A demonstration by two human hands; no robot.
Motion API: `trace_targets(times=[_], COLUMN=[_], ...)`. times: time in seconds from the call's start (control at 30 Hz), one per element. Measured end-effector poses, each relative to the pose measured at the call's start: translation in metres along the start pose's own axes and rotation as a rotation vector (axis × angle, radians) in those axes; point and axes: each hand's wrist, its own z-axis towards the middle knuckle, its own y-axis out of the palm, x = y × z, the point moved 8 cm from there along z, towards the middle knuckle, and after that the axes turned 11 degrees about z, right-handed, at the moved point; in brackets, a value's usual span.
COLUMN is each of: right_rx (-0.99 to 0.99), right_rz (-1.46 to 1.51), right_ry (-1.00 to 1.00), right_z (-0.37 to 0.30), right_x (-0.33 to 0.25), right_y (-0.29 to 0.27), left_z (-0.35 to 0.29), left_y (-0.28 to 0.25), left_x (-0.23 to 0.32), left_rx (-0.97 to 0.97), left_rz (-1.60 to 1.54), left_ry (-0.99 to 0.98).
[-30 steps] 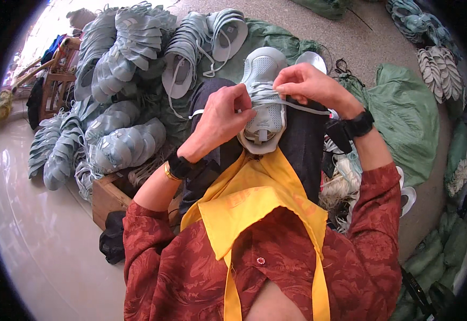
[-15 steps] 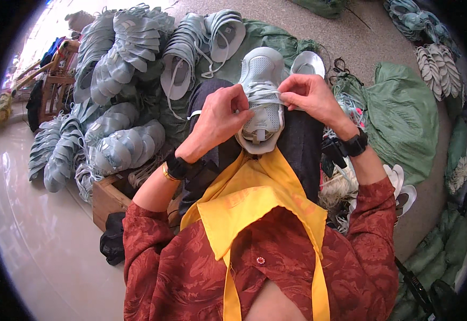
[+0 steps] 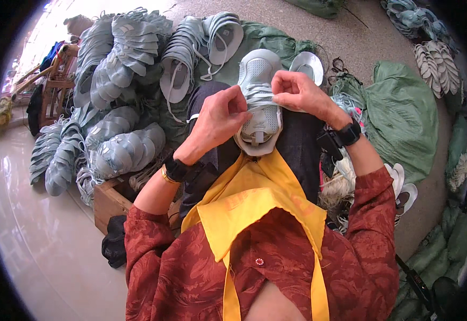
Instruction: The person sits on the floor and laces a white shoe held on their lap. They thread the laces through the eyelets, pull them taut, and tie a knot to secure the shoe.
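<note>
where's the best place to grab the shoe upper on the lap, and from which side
Probably by the rounded toe of the shoe upper, from the far side: it points away from the person and is uncovered, while the left hand and right hand are at the laces and the heel end is near the yellow apron.

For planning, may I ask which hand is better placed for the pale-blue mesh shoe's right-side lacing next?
Likely the right hand, at that side; the left hand is at the shoe's left.
</note>
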Motion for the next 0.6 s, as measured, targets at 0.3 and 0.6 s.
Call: trace_targets(times=[0.3,0.6], right_rx=[0.176,0.348], right_rz=[-0.181,-0.505], right_ry=[-0.098,-0.176], right_z=[-0.021,-0.054], right_x=[-0.007,-0.029], right_y=[-0.005,0.015], left_z=[-0.010,-0.020], left_y=[-0.007,-0.009], left_x=[-0.023,-0.033], left_rx=[-0.154,-0.115], left_rz=[-0.241,-0.266], left_ry=[-0.020,-0.021])
